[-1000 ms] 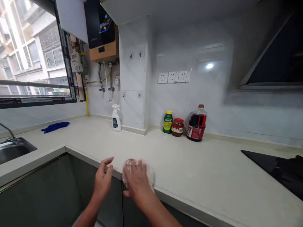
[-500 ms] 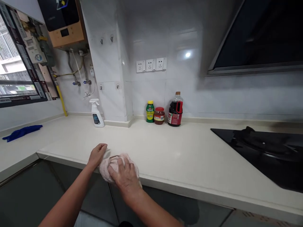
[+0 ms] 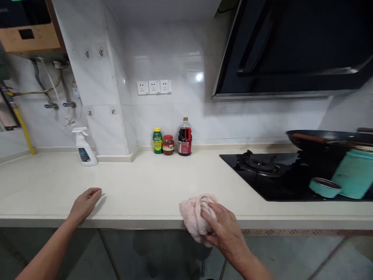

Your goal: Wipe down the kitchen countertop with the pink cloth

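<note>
My right hand (image 3: 225, 225) grips a bunched pale pink cloth (image 3: 194, 217) at the front edge of the white countertop (image 3: 140, 190). Part of the cloth lies over the edge and hangs a little down its face. Well to the left, my left hand (image 3: 86, 204) is held low over the counter near the same edge, its fingers curled together and nothing visible in them. Behind, against the wall, stand a green bottle with a yellow cap (image 3: 157, 140), a red-lidded jar (image 3: 168, 145) and a large bottle of dark liquid (image 3: 185, 138).
A white spray bottle (image 3: 84, 147) stands at the back left by the wall pillar. On the right is a black gas hob (image 3: 279, 186) with a wok (image 3: 314, 142), a turquoise pot (image 3: 357, 175) and a small turquoise dish (image 3: 325, 188). A range hood (image 3: 291, 50) overhangs it.
My right hand has moved right along the counter edge with the cloth. The left hand is now far apart from it. The view has turned right, bringing the wok and pot into sight.
</note>
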Demonstrator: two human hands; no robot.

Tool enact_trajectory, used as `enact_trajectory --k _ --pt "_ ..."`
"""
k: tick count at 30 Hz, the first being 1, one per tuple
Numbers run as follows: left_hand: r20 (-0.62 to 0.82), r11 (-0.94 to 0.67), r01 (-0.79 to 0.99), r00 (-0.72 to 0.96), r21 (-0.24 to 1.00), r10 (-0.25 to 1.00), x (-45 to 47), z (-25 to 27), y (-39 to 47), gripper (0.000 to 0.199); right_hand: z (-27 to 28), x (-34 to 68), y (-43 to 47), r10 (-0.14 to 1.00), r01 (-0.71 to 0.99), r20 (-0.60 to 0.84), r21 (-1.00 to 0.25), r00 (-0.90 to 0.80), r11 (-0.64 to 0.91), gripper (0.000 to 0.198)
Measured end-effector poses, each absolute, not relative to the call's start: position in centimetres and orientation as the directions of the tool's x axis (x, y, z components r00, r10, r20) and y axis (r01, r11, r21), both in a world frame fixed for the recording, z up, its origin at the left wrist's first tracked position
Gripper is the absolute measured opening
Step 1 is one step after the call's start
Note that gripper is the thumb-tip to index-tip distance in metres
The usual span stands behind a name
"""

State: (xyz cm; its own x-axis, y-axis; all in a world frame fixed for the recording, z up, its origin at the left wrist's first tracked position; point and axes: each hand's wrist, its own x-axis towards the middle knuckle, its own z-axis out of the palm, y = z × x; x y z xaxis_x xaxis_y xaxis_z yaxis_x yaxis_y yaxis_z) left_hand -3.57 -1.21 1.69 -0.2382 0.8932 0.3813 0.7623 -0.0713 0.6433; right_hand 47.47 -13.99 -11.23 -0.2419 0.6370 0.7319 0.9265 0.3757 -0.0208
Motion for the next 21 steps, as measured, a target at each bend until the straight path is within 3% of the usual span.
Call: enact_trajectory --k 9,16,21 --pt "0.362 -0.065 0.833 -0.167 0.55 0.917 -5.1 0.3 0.8 0.043 -12.5 67.4 -18.1 0.734 0.974 0.679 -0.162 -0.006 0.159 0.048" --pt "0.337 -0.061 0.84 -0.149 0.54 0.93 -4.6 0.4 0.4 0.047 -11.4 67.2 -17.9 0.76 0.961 0.65 -0.213 0.004 0.177 0.052" --pt "0.39 -0.086 0.919 -0.076 0.384 0.918 -3.4 0.2 -0.2 0.043 -9.7 64.3 -15.2 0.865 0.932 0.491 -0.351 0.106 0.085 0.058"
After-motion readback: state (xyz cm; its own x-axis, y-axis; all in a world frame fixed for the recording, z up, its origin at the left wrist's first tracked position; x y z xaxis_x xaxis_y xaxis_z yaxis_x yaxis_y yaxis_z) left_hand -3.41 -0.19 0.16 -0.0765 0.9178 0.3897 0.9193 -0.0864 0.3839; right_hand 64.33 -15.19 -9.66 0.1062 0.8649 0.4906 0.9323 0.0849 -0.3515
